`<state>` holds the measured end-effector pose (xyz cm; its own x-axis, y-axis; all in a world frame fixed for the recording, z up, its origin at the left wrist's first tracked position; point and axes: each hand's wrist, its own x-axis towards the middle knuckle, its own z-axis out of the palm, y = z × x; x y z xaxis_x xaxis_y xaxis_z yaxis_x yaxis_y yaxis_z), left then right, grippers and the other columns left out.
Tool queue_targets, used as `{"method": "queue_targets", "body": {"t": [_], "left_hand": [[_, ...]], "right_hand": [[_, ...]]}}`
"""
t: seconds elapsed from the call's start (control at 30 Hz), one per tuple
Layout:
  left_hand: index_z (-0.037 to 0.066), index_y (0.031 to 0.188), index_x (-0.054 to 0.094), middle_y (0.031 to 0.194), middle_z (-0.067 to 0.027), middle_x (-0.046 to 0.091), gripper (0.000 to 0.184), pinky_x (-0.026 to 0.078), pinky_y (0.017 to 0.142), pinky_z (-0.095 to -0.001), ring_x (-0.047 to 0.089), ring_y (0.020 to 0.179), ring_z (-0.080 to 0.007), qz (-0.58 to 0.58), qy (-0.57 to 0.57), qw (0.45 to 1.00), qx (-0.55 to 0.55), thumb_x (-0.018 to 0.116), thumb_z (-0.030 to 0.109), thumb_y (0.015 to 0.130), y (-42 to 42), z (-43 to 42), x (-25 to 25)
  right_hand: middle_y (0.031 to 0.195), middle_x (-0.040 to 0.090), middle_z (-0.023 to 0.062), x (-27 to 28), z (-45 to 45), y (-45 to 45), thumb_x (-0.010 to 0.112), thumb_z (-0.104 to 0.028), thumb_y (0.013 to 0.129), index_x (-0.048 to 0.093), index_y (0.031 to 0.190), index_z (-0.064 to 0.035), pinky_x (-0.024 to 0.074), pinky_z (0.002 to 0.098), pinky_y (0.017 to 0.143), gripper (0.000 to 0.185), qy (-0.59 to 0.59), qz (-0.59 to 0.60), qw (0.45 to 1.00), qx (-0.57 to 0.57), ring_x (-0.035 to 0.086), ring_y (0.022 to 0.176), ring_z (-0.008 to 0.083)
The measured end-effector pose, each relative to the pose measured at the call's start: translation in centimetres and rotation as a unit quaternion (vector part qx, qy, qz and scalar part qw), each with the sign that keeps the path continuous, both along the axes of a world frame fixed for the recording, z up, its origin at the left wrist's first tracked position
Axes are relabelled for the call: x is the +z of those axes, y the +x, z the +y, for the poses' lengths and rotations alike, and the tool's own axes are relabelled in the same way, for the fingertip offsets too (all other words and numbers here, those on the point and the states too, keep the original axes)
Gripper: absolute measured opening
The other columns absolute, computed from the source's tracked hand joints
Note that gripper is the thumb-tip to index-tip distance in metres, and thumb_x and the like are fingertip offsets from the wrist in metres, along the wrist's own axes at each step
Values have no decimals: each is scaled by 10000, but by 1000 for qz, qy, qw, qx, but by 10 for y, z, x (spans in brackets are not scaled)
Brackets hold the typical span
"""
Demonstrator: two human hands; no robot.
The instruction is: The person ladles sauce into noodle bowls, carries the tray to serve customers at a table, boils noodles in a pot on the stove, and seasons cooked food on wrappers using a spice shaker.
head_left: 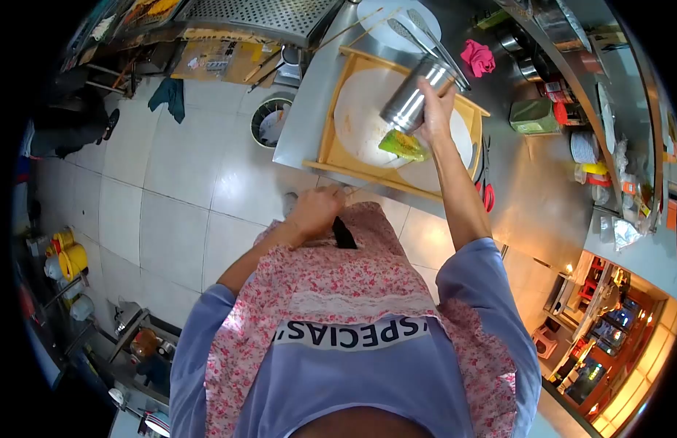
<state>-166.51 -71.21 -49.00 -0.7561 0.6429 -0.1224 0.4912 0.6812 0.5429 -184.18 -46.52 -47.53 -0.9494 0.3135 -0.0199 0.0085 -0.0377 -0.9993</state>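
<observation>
My right hand (pixel 435 109) is wrapped round a shiny metal shaker (pixel 417 96), tilted over a wooden tray (pixel 325 142). Just below the shaker's lower end is a flat green piece of food (pixel 403 145) with yellow-orange seasoning on it. My left hand (pixel 318 210) is closed in front of my apron, near the tray's front edge. From it a thin skewer (pixel 364 184) runs toward the green food. Two round white plates (pixel 353 109) lie in the tray, with fine specks of powder on the nearer surface.
Metal tongs (pixel 444 52) rest over another white plate (pixel 382 33) behind the tray. Red-handled scissors (pixel 488 196) and a pink cloth (pixel 478 58) lie to the right. A lined bin (pixel 271 122) stands on the floor at left, below a perforated metal surface (pixel 258 14).
</observation>
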Motion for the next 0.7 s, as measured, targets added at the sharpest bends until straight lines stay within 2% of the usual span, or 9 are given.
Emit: {"method": "queue_targets", "body": {"t": [0.07, 0.17, 0.2, 0.3, 0.43, 0.47, 0.57, 0.6, 0.7], "left_hand": [[24, 925, 570, 873, -126, 572, 220, 512, 648, -424, 614, 793, -314, -4, -7, 1000, -6, 562, 45, 706, 4, -1, 3], [31, 864, 552, 843, -125, 569, 166, 509, 621, -420, 613, 752, -319, 20, 13, 1000, 18, 566, 49, 699, 5, 3, 4], [39, 834, 538, 819, -124, 564, 145, 504, 604, -419, 608, 727, -325, 28, 26, 999, 28, 572, 55, 694, 7, 3, 2], [49, 809, 525, 792, -122, 559, 125, 497, 585, -420, 602, 700, -333, 41, 47, 997, 37, 571, 55, 693, 2, 1, -2], [53, 808, 529, 790, -118, 558, 105, 493, 581, -421, 602, 697, -332, 28, 47, 997, 52, 571, 59, 711, 4, 0, -5], [54, 806, 531, 787, -116, 558, 98, 492, 580, -421, 603, 697, -330, 31, 54, 996, 58, 572, 63, 718, 3, -1, -4], [58, 803, 536, 777, -111, 558, 78, 490, 577, -420, 603, 693, -322, 36, 59, 995, 66, 573, 74, 736, 5, -7, -2], [60, 802, 538, 773, -109, 557, 73, 490, 577, -419, 603, 690, -320, 38, 53, 996, 64, 573, 77, 741, 4, -7, -3], [63, 798, 548, 759, -106, 552, 63, 489, 576, -415, 601, 677, -315, 32, 45, 996, 71, 577, 80, 744, 9, -7, -3]], "right_hand": [[981, 514, 111, -2, -5, 11, 721, -121, 715, 345, 1154, -52, 501, 355, 709, 582, 51, 0, 998, 39, 546, 860, 190], [1013, 517, 130, 7, -15, 18, 746, -152, 670, 329, 1188, -15, 466, 332, 791, 679, -40, -28, 999, -4, 538, 893, 207], [1002, 517, 120, 7, -13, 19, 734, -150, 689, 337, 1181, -19, 468, 337, 785, 646, 48, -12, 998, 39, 539, 893, 201], [964, 520, 104, 4, -9, 20, 700, -150, 736, 382, 1148, -46, 510, 348, 703, 530, -86, -27, 996, 2, 552, 842, 195], [957, 520, 95, 8, 6, 29, 698, -148, 743, 394, 1139, -47, 507, 336, 706, 509, -34, 13, 998, -43, 557, 812, 184], [963, 525, 91, 10, 12, 30, 735, -148, 701, 364, 1180, -21, 475, 330, 759, 619, -74, 12, 995, -72, 543, 857, 183], [1012, 503, 110, 24, 23, 36, 732, -151, 711, 358, 1176, -26, 479, 319, 741, 609, -17, 4, 997, -80, 540, 854, 185], [1032, 492, 114, 32, 26, 37, 719, -141, 725, 359, 1175, -40, 479, 332, 741, 586, -139, -21, 985, -98, 537, 865, 186], [986, 533, 85, 24, 31, 33, 699, -172, 746, 400, 1151, -45, 488, 337, 763, 519, -7, 20, 994, -108, 558, 868, 193]]}}
